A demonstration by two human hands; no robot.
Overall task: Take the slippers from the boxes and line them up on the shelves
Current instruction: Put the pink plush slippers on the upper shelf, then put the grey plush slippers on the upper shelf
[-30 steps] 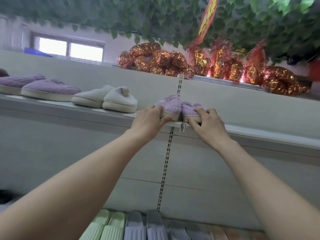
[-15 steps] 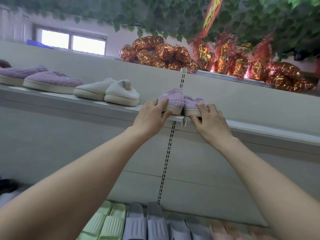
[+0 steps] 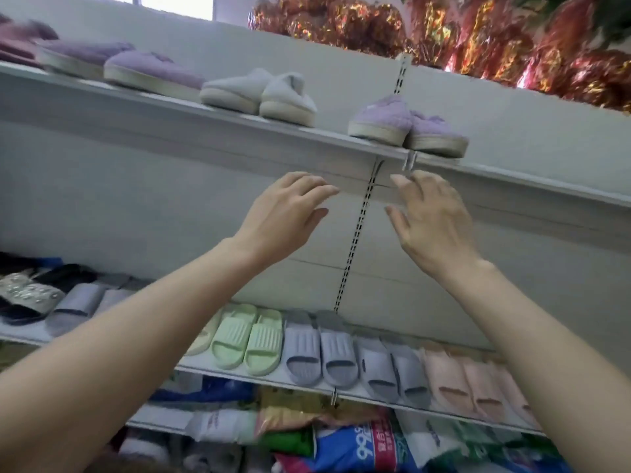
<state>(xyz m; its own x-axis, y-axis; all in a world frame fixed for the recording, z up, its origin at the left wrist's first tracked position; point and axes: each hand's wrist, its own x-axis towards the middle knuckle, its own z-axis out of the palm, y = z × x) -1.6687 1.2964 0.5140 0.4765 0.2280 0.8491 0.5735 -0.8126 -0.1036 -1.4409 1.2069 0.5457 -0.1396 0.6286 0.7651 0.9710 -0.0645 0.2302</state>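
The left hand (image 3: 285, 213) and right hand (image 3: 432, 218) hang in front of the upper shelf's (image 3: 239, 131) front edge, fingers spread and loose, gripping nothing — both are just below the purple slippers (image 3: 406, 126). That pair sits side by side on the shelf, toes out, soles slightly over the lip. To its left stand white slippers (image 3: 261, 93), then more purple slippers (image 3: 150, 68). On the lower shelf (image 3: 307, 384) — green slides (image 3: 247, 339), grey slides (image 3: 321, 349) and pink slides (image 3: 474, 384) in a row.
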